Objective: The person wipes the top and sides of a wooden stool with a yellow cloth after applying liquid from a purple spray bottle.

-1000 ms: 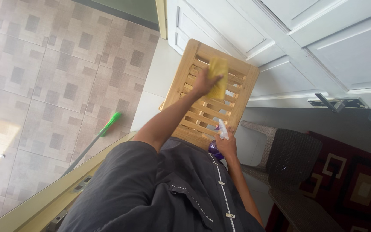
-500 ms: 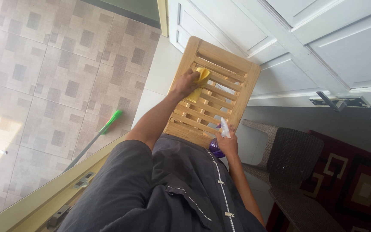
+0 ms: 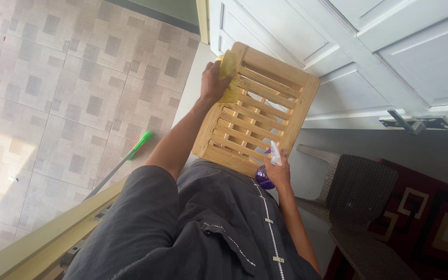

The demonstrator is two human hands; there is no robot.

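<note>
left hand point(image 3: 212, 82) up at far corner of slatted pale wooden rack point(image 3: 257, 111), fingers grasping folded yellow cloth point(image 3: 228, 74), cloth pressed on rack's edge. right hand point(image 3: 277, 173) at rack's near edge, fingers wrapped round purple spray bottle with white nozzle point(image 3: 265, 173). rack propped against white panelled door point(image 3: 390, 46). green-ended mop handle point(image 3: 123, 158) lying on tiled floor point(image 3: 53, 93). woven brown chair point(image 3: 361, 192) just right.

Purple spray bottle point(image 3: 263, 178) mostly hidden behind right hand point(image 3: 278, 172); broom point(image 3: 117, 165) head hidden behind sleeve; wicker chair point(image 3: 361, 207) cut by bottom edge.
</note>
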